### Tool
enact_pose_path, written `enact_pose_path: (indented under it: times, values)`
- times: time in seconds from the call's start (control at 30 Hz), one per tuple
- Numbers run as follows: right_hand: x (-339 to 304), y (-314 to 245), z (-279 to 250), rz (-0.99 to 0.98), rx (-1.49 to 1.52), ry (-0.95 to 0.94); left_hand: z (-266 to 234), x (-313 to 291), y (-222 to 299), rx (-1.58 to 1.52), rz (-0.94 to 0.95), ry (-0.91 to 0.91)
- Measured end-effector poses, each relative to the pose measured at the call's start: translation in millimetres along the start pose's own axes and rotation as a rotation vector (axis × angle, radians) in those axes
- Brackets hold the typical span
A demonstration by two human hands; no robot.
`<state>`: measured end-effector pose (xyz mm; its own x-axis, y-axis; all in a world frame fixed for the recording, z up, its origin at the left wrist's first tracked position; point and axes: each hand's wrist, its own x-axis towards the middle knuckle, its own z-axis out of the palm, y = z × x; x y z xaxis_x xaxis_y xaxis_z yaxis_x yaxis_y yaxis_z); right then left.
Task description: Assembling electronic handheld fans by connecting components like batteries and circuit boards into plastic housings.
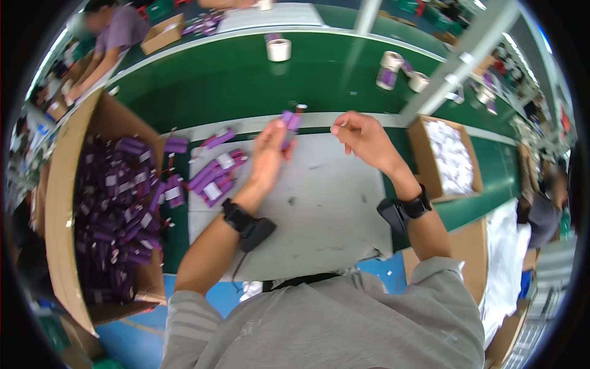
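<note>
In my left hand (268,154) is a purple battery pack (291,120), held upright between the fingers, with a small dark and white end at its top. My right hand (367,136) hovers to the right of it, apart from the pack. Its thumb and fingers are curled together, and anything between them is too small to make out. Below both hands lies a grey work mat (307,203) with dark smudges. Several purple packs with white labels (216,173) lie on the mat's left side, beside my left forearm.
A large cardboard box (61,215) heaped with purple packs stands at the left. At the right is a smaller cardboard box (424,154) of white pieces. Beyond the mat runs a green conveyor belt (209,77) carrying white rolls (279,50). A metal post (458,67) rises at right.
</note>
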<state>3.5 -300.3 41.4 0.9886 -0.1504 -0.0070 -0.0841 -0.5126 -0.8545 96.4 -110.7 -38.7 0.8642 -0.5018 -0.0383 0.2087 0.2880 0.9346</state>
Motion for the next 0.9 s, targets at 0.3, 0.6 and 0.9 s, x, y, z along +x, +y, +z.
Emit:
enact_pose_path:
  times: [0.3, 0.6, 0.9]
  values:
    - [1, 42, 64, -0.106, 0.489, 0.05, 26, -11, 10, 0.077, 0.141, -0.271]
    - [4, 31, 63, 0.022, 0.533, 0.044, 24, -9, 15, 0.148, 0.012, -0.3]
    - [4, 54, 53, 0.128, 0.587, 0.015, 20, -7, 10, 0.178, 0.046, -0.273]
